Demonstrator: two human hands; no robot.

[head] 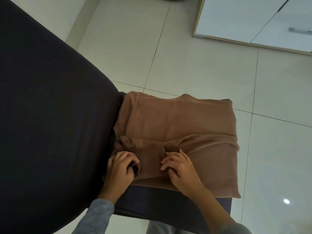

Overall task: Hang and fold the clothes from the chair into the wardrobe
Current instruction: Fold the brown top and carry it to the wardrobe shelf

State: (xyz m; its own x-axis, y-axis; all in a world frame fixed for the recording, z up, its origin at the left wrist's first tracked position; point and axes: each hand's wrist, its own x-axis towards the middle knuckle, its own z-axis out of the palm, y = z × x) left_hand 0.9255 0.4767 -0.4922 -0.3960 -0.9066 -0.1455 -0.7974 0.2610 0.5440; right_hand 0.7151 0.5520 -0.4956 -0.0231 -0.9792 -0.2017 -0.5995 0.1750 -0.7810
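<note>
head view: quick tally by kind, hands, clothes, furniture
hands: 2, left hand and right hand
clothes: 1, brown garment
furniture: 2, chair and wardrobe
total: 5

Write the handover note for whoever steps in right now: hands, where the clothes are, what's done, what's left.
Left hand: grips a bunched bit of the brown garment at its near left corner.
Right hand: fingers curled on a fold of the garment, close beside the left hand.
Garment: lies on the chair seat, mostly folded into a flat rectangle. The chair back is to its left.
Wardrobe: across the tiled floor, far right, with its white doors in view.
Done: the main folds.
Left: probably tuck in the loose near part, then carry the garment to the wardrobe.
</note>
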